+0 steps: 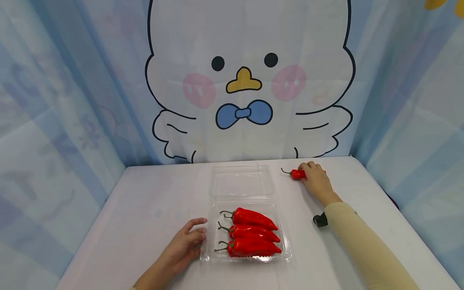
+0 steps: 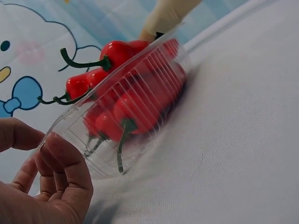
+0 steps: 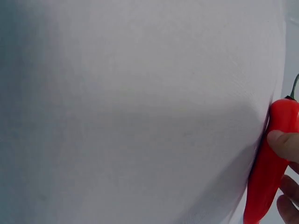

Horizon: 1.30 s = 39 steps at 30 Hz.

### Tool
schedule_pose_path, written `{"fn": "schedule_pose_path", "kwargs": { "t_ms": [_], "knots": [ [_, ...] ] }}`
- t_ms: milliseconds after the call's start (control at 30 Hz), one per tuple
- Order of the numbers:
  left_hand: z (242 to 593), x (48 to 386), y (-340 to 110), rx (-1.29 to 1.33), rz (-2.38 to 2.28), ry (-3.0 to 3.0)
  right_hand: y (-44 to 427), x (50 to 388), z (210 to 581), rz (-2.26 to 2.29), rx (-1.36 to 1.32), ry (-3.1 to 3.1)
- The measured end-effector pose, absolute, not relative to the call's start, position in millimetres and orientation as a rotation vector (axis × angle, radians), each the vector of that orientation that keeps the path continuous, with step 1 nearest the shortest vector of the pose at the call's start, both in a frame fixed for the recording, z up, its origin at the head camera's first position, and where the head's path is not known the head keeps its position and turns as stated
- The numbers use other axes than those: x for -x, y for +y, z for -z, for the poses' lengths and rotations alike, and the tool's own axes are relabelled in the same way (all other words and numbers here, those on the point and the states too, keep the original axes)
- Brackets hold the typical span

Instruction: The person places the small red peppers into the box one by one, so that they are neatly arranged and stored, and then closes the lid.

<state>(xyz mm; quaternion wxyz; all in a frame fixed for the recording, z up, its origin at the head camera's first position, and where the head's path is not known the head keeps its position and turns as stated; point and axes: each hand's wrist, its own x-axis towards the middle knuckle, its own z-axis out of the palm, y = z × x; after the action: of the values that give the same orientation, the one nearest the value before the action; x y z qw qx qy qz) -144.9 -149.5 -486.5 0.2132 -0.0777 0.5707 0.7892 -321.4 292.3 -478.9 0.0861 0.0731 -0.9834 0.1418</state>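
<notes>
Three red peppers [image 1: 250, 231] with green stems lie side by side in the base of a hinged clear plastic container [image 1: 213, 213]. Its lid [image 1: 241, 182] is folded back flat, away from me. My left hand [image 1: 183, 246] pinches the left rim of the base between thumb and fingers, as the left wrist view shows. Toward the back right of the table, my right hand [image 1: 316, 181] grips another red pepper [image 1: 296, 174]. In the right wrist view the thumb lies across that pepper [image 3: 266, 182], which appears to rest on the cloth; part of the hand is out of frame.
A white cloth covers the table [image 1: 156, 209]. Behind it hangs a curtain [image 1: 243, 145] with a cartoon bird print, and blue-white curtains stand at both sides. A small black object [image 1: 320, 220] shows at the right sleeve's cuff.
</notes>
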Motion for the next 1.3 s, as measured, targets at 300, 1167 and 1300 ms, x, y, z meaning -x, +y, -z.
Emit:
{"fn": "schedule_pose_path", "kwargs": {
  "t_ms": [300,1167,1300],
  "knots": [
    [483.5,145.0,-150.2,0.210,-2.192,1.581,294.7,322.3,479.7,-0.552,-0.227,-3.014],
    [486.6,144.7,-148.3,0.249,-2.188,1.607,276.8,299.0,458.8,-0.624,-0.262,-2.924],
    [487.2,144.3,-147.5,0.253,-2.186,1.608,268.7,292.8,453.1,-0.650,-0.283,-2.900]
  ]
}}
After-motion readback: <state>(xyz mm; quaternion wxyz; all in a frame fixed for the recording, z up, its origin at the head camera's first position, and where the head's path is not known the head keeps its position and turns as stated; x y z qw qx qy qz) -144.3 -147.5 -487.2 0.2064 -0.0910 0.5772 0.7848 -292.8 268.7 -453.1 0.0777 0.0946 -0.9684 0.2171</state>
